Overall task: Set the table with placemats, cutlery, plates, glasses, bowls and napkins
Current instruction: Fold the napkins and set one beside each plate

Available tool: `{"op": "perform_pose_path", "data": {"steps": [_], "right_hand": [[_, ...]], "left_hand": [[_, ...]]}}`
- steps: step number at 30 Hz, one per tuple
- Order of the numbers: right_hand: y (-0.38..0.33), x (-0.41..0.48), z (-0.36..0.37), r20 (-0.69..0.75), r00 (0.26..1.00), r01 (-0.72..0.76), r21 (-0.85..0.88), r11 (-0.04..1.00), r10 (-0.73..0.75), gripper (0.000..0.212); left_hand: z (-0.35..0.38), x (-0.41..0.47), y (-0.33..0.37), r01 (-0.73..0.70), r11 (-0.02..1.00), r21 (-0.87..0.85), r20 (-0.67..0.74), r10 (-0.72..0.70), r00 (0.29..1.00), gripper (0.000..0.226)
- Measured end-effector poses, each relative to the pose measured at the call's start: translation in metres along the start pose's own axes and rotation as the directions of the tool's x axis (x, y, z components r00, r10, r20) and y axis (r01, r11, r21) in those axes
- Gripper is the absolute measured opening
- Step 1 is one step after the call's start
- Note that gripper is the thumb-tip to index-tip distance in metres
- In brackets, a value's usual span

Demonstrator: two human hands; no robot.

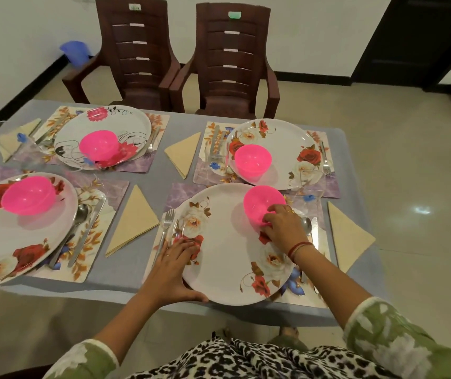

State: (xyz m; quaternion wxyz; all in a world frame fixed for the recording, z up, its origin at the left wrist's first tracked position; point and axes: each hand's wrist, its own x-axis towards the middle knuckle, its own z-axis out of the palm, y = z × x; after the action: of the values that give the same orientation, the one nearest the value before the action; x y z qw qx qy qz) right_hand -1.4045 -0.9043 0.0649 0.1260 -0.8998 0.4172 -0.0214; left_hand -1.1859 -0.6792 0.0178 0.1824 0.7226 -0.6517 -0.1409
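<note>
Fingers of the left hand lie straight and together on the left rim of the near plate, thumb spread along its near edge, pressing rather than gripping. That plate sits on its placemat at the near right place of the bench. Further right, the right hand has its fingers curled over the near rim of the pink bowl, pinching it. The bowl stands on the far right part of the plate.

The bowl looks like thin plastic: light, stiff, a little slick and apt to skid on the glossy plate, so a pinch at the rim suits it. The plate looks like melamine, rigid and not very fragile, best steadied or shifted by its rim.

Counted left to right: four placemats, four plates, four pink bowls, one on each plate, and four folded napkins. The glasses are clear and hard to make out; four blue labels suggest four. Forks, spoons and knives flank the plates, partly hidden, so I cannot count them. Two chairs stand beyond the bench
</note>
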Motion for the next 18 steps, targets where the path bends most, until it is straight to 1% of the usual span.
{"op": "perform_pose_path", "data": {"steps": [2,3,4,5,6,7,8,9,10,11,12,13,14,15,16,18], "right_hand": [[-0.003,-0.004,-0.002,-0.047,0.998,0.047,-0.013,0.999,-0.047,0.034],[-0.004,-0.007,-0.004,-0.126,0.989,0.084,0.009,0.996,-0.082,0.043],[-0.007,-0.011,-0.008,-0.261,0.961,0.111,0.053,0.992,-0.094,0.052],[-0.009,-0.015,-0.014,-0.421,0.905,0.12,0.105,0.987,-0.065,0.058],[-0.008,-0.019,-0.022,-0.564,0.826,0.116,0.154,0.981,-0.009,0.063],[-0.004,-0.021,-0.033,-0.653,0.755,0.096,0.196,0.976,0.057,0.067],[0.003,-0.021,-0.044,-0.69,0.712,0.059,0.242,0.968,0.129,0.073],[0.013,-0.018,-0.055,-0.671,0.709,-0.001,0.304,0.953,0.215,0.082],[0.026,-0.011,-0.061,-0.602,0.742,-0.066,0.374,0.925,0.296,0.093],[0.038,-0.004,-0.066,-0.498,0.798,-0.12,0.422,0.899,0.34,0.104],[0.048,0.004,-0.068,-0.388,0.858,-0.145,0.447,0.883,0.337,0.113],[0.055,0.012,-0.068,-0.286,0.909,-0.15,0.453,0.879,0.302,0.118],[0.058,0.017,-0.066,-0.206,0.945,-0.143,0.442,0.885,0.256,0.119],[0.059,0.02,-0.064,-0.156,0.963,-0.137,0.417,0.899,0.219,0.114],[0.058,0.021,-0.06,-0.147,0.968,-0.13,0.393,0.91,0.202,0.106],[0.056,0.022,-0.058,-0.219,0.952,-0.119,0.381,0.917,0.215,0.087]], "left_hand": [[-0.001,0.0,0.0,-0.009,1.0,0.002,-0.009,0.009,1.0,0.11],[-0.001,0.0,0.0,-0.014,1.0,0.005,-0.014,0.014,1.0,0.11],[-0.001,0.0,0.0,-0.019,1.0,0.002,-0.021,0.019,1.0,0.11],[-0.002,0.001,-0.001,-0.021,1.0,-0.007,-0.027,0.02,0.999,0.112],[-0.004,0.001,-0.002,-0.018,1.0,-0.017,-0.028,0.018,0.999,0.113],[-0.007,0.002,-0.004,-0.019,1.0,-0.022,-0.023,0.018,1.0,0.114],[-0.009,0.003,-0.006,-0.027,1.0,-0.015,-0.013,0.027,1.0,0.115],[-0.01,0.002,-0.008,-0.043,0.999,0.002,0.002,0.043,0.999,0.114],[-0.01,0.002,-0.009,-0.057,0.998,0.02,0.017,0.057,0.998,0.113],[-0.009,0.001,-0.01,-0.062,0.998,0.029,0.026,0.061,0.998,0.112],[-0.007,0.0,-0.01,-0.054,0.998,0.028,0.032,0.053,0.998,0.112],[-0.006,-0.001,-0.01,-0.039,0.999,0.024,0.033,0.039,0.999,0.111],[-0.005,-0.001,-0.009,-0.027,0.999,0.021,0.03,0.027,0.999,0.11],[-0.003,-0.002,-0.008,-0.02,1.0,0.021,0.021,0.019,1.0,0.109],[-0.003,-0.002,-0.008,-0.011,1.0,0.022,0.011,0.011,1.0,0.109],[-0.002,-0.003,-0.007,0.011,1.0,0.023,-0.007,-0.011,1.0,0.11]]}}
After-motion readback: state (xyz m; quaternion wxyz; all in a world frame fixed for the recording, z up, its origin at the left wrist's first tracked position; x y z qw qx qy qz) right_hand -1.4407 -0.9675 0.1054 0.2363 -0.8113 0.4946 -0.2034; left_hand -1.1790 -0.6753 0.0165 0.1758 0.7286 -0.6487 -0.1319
